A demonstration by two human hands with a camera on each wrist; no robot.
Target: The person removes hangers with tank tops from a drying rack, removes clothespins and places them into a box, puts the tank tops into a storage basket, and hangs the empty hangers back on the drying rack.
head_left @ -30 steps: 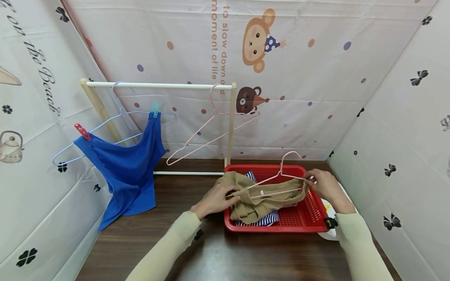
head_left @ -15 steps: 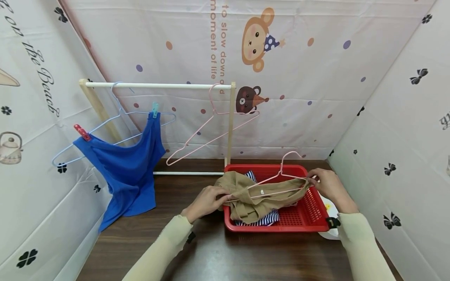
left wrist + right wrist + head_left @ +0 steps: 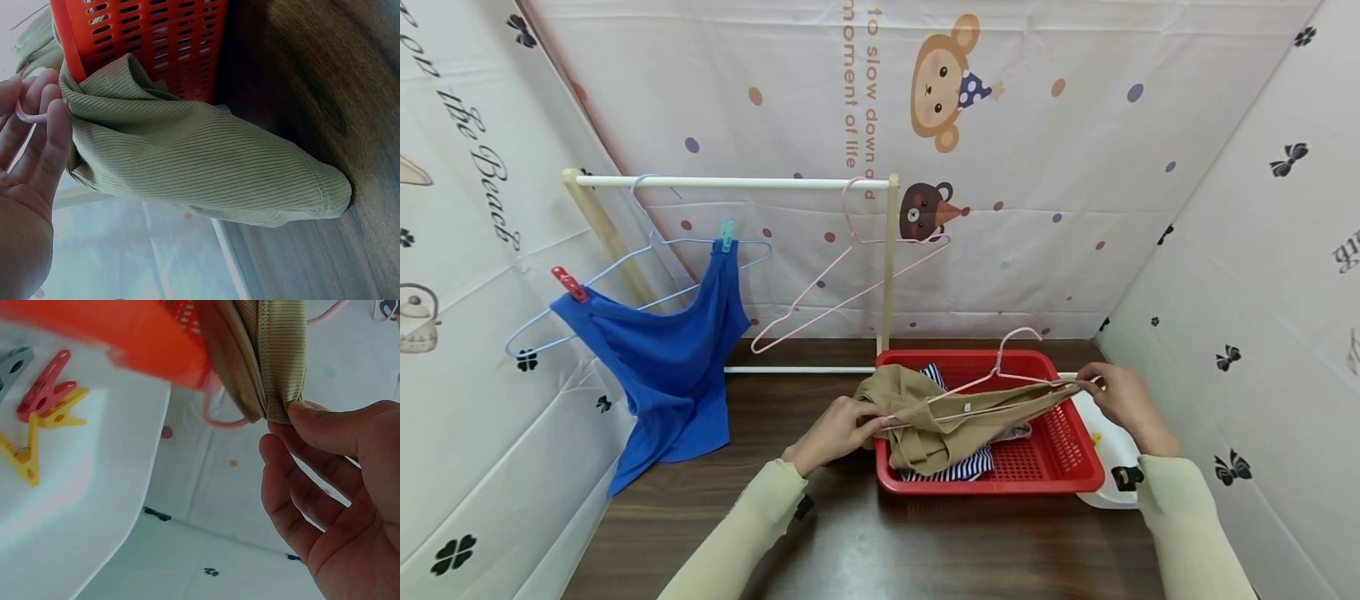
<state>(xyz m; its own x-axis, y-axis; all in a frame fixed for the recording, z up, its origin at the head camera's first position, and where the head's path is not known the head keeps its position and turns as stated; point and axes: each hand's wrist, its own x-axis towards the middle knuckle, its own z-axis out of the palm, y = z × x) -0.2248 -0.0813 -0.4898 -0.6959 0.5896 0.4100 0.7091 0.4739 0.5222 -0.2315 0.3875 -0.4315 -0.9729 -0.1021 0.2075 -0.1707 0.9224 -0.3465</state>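
Khaki ribbed pants [image 3: 936, 446] lie bunched over the red basket [image 3: 1037, 486], one leg hanging outside its left wall in the left wrist view. A pink hanger [image 3: 997, 367] lies along their waistband, its hook pointing up. My left hand [image 3: 838, 425] holds the hanger's left end [image 3: 31, 117] with curled fingers. At the other side my right hand [image 3: 1123, 407] pinches the waistband [image 3: 284, 362] between thumb and fingers, pulling it taut to the right. The hanger's right end [image 3: 228, 424] shows beside the cloth in the right wrist view.
Striped cloth [image 3: 973, 467] sits in the basket beneath the pants. A white container [image 3: 112, 487] with several clothespins [image 3: 47, 390] stands to the right. On the rack [image 3: 737, 182] hang a blue garment [image 3: 677, 375], clipped to a blue hanger, and another pink hanger [image 3: 808, 292].
The left hand has shifted left, to the hanger's end. My right hand has moved right with the waistband, stretching it past the basket's right rim.
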